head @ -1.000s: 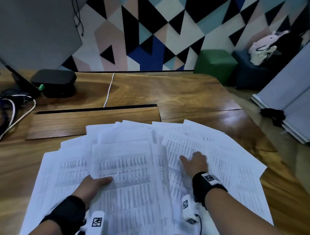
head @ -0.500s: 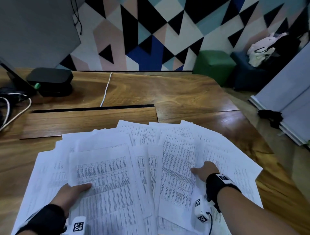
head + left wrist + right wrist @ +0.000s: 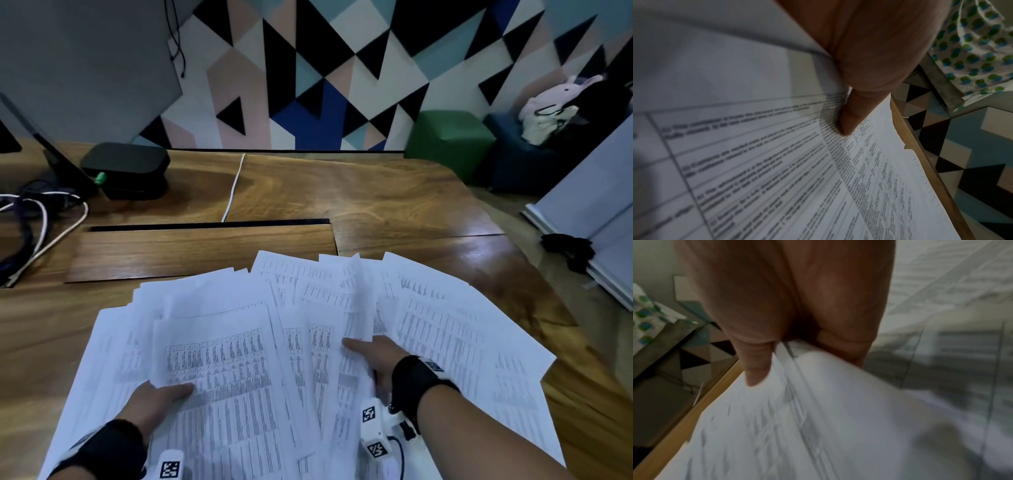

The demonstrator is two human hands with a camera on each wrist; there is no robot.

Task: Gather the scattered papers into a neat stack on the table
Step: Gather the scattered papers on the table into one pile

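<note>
Many white printed papers (image 3: 445,329) lie fanned and overlapping across the near half of the wooden table (image 3: 376,198). My left hand (image 3: 161,397) grips the left bunch: its thumb lies on the top sheet and its fingers are hidden beneath. The left wrist view shows that thumb (image 3: 851,116) pressing on the printed papers (image 3: 777,178). My right hand (image 3: 376,356) holds the middle-right bunch, thumb on top, fingers hidden under a raised, curling sheet. Its thumb (image 3: 756,366) pinches the sheet edges (image 3: 818,418) in the blurred right wrist view.
A hinged wooden panel (image 3: 202,250) sits in the table just beyond the papers. A black box (image 3: 126,168) and tangled cables (image 3: 41,219) are at the back left, with a white cable (image 3: 233,188) running forward. The table's right edge is near the papers; a green stool (image 3: 448,137) stands beyond.
My right hand was flat on top of the sheets; now its fingers are under a lifted sheet. The left hand has drawn its bunch slightly left. The papers have shifted and bunched.
</note>
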